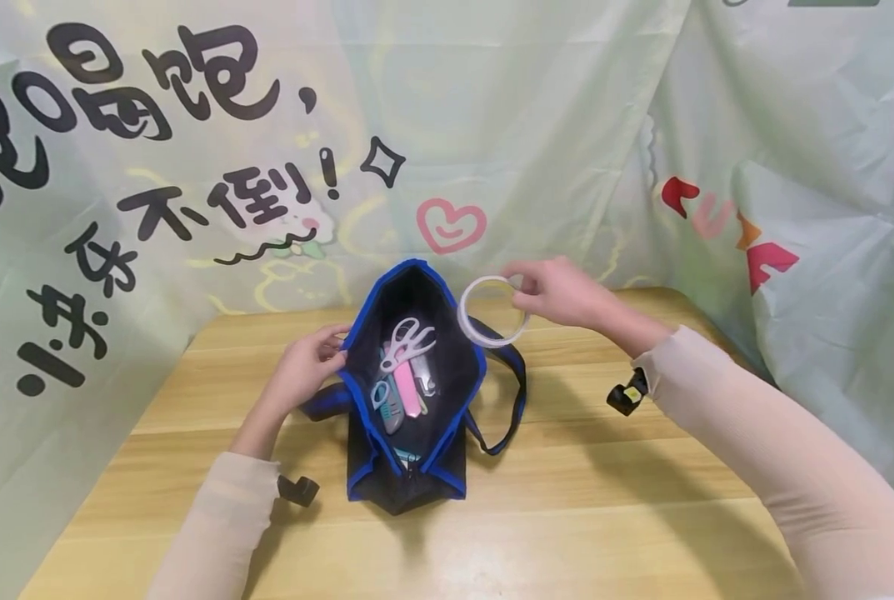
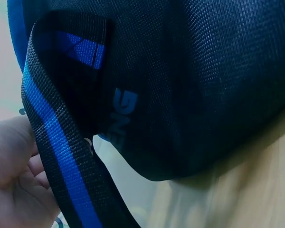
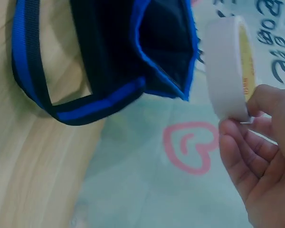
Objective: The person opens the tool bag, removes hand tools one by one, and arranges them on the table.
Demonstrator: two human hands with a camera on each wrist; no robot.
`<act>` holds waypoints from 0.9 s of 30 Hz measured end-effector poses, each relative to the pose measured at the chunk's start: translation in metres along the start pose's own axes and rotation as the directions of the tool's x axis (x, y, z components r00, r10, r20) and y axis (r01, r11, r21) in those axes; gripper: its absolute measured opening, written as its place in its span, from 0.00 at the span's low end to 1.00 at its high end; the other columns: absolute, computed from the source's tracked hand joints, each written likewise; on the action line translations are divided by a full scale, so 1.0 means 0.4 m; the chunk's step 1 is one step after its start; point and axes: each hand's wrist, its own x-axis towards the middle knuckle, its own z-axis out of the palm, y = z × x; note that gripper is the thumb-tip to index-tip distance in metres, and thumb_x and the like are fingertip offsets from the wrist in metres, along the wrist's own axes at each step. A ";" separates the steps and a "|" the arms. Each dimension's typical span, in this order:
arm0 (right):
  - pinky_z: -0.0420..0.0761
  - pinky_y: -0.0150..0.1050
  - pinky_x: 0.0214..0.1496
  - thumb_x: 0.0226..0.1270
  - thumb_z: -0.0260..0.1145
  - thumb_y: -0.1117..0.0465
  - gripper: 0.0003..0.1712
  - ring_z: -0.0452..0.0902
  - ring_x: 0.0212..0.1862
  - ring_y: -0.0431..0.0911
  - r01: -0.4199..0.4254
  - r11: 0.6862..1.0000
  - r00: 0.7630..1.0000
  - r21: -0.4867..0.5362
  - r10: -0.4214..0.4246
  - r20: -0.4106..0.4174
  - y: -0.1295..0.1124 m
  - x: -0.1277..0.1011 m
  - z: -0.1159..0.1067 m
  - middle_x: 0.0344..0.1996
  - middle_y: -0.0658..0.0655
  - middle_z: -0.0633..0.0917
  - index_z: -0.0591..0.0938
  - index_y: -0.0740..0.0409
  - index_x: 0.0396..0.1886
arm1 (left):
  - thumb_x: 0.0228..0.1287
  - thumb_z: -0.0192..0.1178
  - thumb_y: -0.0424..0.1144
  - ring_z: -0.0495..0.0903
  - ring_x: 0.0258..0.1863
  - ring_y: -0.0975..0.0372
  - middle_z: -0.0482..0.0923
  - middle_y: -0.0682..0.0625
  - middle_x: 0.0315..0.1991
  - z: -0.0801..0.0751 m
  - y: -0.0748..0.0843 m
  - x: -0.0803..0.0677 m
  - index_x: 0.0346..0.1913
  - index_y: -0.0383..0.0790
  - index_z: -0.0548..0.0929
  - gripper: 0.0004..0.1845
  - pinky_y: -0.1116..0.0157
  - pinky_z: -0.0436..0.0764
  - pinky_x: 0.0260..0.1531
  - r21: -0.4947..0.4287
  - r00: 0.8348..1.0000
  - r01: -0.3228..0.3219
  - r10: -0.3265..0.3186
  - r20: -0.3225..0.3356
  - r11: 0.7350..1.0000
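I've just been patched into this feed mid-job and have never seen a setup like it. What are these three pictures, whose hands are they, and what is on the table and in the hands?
There is no machine here: a person works with two bare hands and wears three cameras. The wide picture comes from the head, looking down at a wooden table. The other two come from the wrists, close up.

On the table stands an open black bag with blue trim. Inside it lie white scissors and other small items, too small to name surely.

The left hand grips the bag's rim; its wrist view shows the bag's side and strap. The right hand pinches a roll of white tape in the air beside the bag's opening, not touching the bag.
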 end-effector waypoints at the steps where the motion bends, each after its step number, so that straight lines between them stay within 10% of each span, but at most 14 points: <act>1: 0.74 0.41 0.30 0.66 0.60 0.61 0.20 0.74 0.23 0.43 -0.010 1.000 1.000 0.001 0.010 -0.010 0.006 -0.006 -0.003 0.23 0.49 0.83 0.80 0.57 0.57 | 0.68 0.59 0.33 0.82 0.48 0.44 0.80 0.35 0.51 0.000 -0.004 0.000 0.66 0.37 0.74 0.24 0.48 0.82 0.46 -0.019 1.000 0.000 0.000 0.003 1.000; 10: 0.72 0.40 0.26 0.61 0.61 0.62 0.21 0.74 0.21 0.44 -0.133 0.991 0.987 0.035 0.135 -0.085 0.058 -0.057 -0.001 0.23 0.49 0.84 0.81 0.56 0.56 | 0.70 0.56 0.33 0.78 0.55 0.45 0.77 0.35 0.58 0.007 -0.013 0.002 0.68 0.36 0.72 0.24 0.54 0.82 0.48 -0.309 0.996 0.084 -0.071 0.053 0.947; 27: 0.73 0.38 0.22 0.63 0.59 0.61 0.24 0.79 0.22 0.43 -0.267 0.962 0.961 0.054 0.270 -0.060 0.155 -0.122 0.052 0.21 0.50 0.84 0.79 0.62 0.59 | 0.70 0.57 0.35 0.76 0.58 0.46 0.78 0.37 0.57 0.003 -0.011 0.003 0.67 0.38 0.73 0.23 0.49 0.75 0.57 -0.344 0.993 0.122 -0.114 0.044 0.931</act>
